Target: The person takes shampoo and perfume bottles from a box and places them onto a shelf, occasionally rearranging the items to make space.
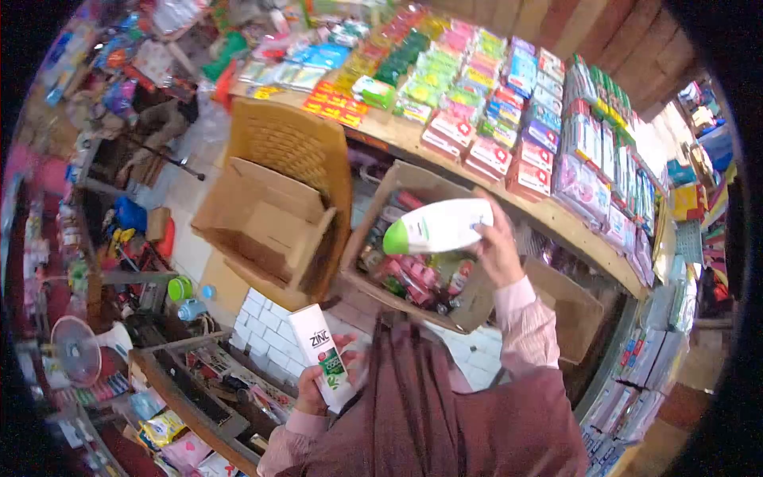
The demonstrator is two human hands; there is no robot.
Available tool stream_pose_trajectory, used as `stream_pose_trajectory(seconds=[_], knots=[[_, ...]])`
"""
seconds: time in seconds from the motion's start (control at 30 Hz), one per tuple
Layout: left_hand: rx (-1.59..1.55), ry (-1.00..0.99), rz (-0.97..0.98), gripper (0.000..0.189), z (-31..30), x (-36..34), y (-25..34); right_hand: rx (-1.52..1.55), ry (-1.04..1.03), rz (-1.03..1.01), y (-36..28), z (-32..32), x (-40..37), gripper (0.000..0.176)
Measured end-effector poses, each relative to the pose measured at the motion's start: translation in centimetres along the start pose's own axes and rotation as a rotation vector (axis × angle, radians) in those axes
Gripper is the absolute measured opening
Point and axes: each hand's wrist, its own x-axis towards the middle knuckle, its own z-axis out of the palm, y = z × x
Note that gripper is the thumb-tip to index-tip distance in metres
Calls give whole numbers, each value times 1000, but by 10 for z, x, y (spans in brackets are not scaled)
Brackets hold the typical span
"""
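On the left, an open cardboard box [218, 208], its walls plain, matte and straight-edged, rests on a chair [278, 141] with a woven back. Nearer the person, the left hand [311, 389] has its fingers closed around a tall white pack marked ZINC [311, 334], with a green panel; it seems flat-faced, though blur leaves unclear whether it is a carton or a bottle. In the middle, a second carton [380, 296] holds a jumble of glossy pink and dark containers [417, 278], so its contents are only partly out at most. Above it, a smooth, curved white bottle [449, 225] with a rounded green end lies gripped in the fingers of the right hand [499, 248]. Both held products are off any surface, neither set down. Further right, shiny packs stand in rows on the wooden counter [608, 256].
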Motion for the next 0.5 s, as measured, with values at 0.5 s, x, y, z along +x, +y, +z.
stream_pose_trajectory(seconds=[0.5], knots=[[68,169,358,61,17,-78,22,224,-242,522,113,93,-66,49]])
